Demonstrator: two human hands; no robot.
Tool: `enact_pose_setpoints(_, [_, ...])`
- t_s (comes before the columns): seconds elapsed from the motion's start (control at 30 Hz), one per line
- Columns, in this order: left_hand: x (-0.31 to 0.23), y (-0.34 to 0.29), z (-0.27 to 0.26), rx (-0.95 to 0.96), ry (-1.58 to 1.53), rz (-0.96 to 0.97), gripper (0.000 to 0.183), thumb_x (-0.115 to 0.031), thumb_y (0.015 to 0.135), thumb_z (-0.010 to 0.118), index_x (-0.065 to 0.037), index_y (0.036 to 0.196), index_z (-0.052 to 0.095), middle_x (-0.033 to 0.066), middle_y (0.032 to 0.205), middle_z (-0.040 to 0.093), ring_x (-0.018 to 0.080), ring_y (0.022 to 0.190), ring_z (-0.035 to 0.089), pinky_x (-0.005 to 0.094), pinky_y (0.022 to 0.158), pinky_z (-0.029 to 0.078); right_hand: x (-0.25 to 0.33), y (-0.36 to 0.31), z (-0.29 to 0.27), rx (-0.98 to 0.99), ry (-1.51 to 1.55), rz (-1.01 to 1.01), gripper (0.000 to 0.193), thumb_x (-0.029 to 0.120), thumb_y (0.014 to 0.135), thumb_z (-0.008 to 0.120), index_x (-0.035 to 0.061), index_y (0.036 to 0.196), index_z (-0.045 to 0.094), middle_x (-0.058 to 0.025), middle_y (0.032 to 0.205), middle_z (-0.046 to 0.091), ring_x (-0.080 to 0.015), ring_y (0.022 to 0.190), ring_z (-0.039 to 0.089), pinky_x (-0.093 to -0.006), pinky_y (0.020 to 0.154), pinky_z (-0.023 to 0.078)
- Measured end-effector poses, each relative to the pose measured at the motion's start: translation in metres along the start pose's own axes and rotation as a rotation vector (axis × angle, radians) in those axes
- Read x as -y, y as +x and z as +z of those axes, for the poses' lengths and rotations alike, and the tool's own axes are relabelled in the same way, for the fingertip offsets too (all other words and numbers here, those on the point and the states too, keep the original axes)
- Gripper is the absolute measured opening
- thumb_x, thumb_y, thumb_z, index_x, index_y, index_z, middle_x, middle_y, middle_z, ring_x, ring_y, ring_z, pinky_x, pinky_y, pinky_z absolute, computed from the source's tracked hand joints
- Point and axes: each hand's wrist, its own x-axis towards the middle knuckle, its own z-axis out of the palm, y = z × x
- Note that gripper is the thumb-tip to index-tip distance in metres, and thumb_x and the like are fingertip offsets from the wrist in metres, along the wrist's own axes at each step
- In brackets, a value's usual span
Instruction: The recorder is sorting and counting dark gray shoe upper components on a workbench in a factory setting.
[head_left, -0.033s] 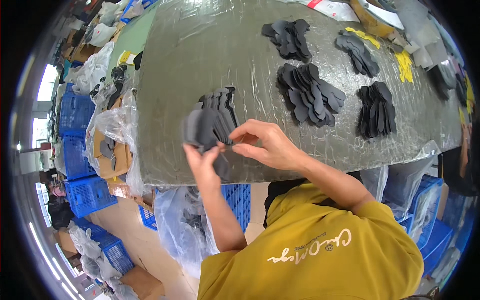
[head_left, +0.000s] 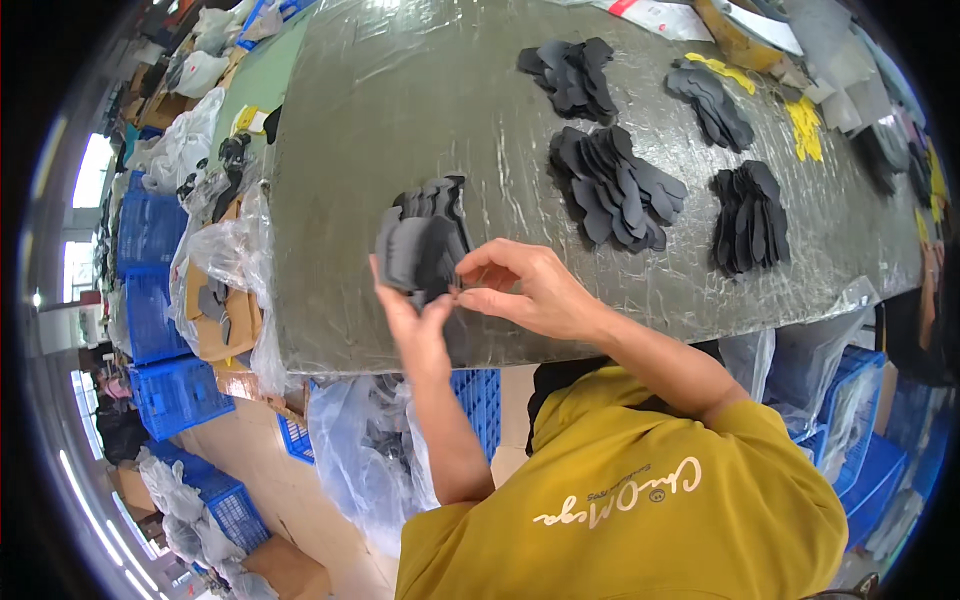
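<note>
My left hand point(head_left: 408, 322) is closed around the lower left of a bunch of dark grey, flat cut pieces point(head_left: 405, 252), its thumb toward the right hand. Those pieces are partly blurred, over the near part of a fanned row of similar black and grey pieces point(head_left: 447, 197) on the table. Close by on the right, my right hand point(head_left: 525, 290) has its thumb and curled fingers drawn together at the lower right edge of the bunch. Whatever lies between those fingertips is too small to make out.
Further right lie several piles of dark cut pieces, among them a wide middle pile point(head_left: 620, 190) and a right pile point(head_left: 750, 218). Yellow pieces point(head_left: 803, 128) are near the far right. The plastic-covered table point(head_left: 340, 120) has its near edge by my forearms. Blue crates point(head_left: 180, 395) stand left.
My left hand has shifted slightly, and the pieces in it have swung a little to the right. The right hand stays almost in place, its thumb slightly further left.
</note>
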Motion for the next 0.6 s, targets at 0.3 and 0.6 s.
enact_pose_setpoints(0.3, [0.011, -0.028, 0.066, 0.257, -0.155, 0.007, 0.088, 0.003, 0.082, 0.049, -0.01, 0.152, -0.002, 0.0187, 0.133, 0.042, 0.0226, 0.12, 0.045, 0.0325, 0.104, 0.031, -0.022, -0.019, -0.026, -0.286, 0.255, 0.213, 0.028, 0.01, 0.075, 0.078, 0.0039, 0.095, 0.059, 0.002, 0.084, 0.057, -0.0016, 0.071, 0.05, -0.018, 0.061, 0.042])
enact_pose_setpoints(0.6, [0.016, -0.027, 0.08, 0.27, -0.515, -0.243, 0.062, 0.0, 0.083, 0.047, 0.002, 0.141, 0.027, 0.014, 0.137, 0.04, 0.0231, 0.126, 0.041, 0.0366, 0.108, 0.029, -0.025, -0.033, -0.04, -0.37, 0.28, 0.199, 0.023, 0.005, 0.08, 0.07, 0.0019, 0.1, 0.06, 0.0038, 0.088, 0.058, -0.0007, 0.072, 0.05, -0.0168, 0.064, 0.043])
